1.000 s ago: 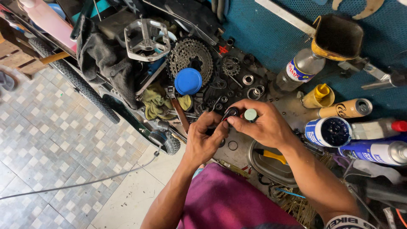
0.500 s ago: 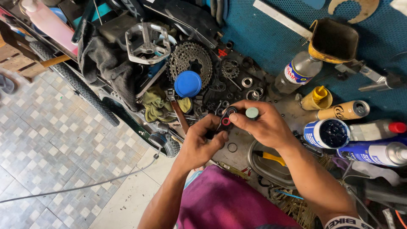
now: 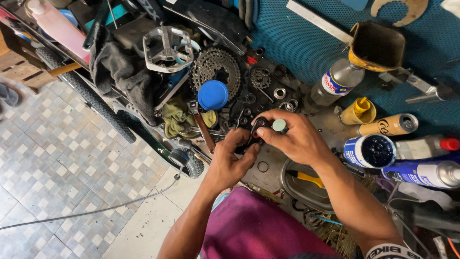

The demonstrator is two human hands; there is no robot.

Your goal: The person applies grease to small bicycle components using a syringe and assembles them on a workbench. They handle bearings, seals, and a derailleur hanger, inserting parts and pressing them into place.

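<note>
Both my hands meet over a cluttered workbench [image 3: 330, 120]. My left hand [image 3: 230, 160] pinches the lower end of a small black bicycle part [image 3: 257, 130] with a red spot. My right hand [image 3: 292, 136] grips the same part from above, and a pale green round cap [image 3: 279, 125] sits between its fingers. A small black ring [image 3: 263, 167] lies on the bench just below my hands.
A cassette sprocket [image 3: 215, 69], blue lid [image 3: 213, 94], flat pedal [image 3: 167, 45], wrench [image 3: 201, 124], rags, loose washers and bearings crowd the bench. An open grease tub [image 3: 369, 151], spray cans, bottles and a dark cup [image 3: 376, 45] stand right. A tyre [image 3: 86, 91] and cable [image 3: 96, 211] lie left.
My hands stay in the same place on the black part; the fingers shift slightly. The camera view has moved a little.
</note>
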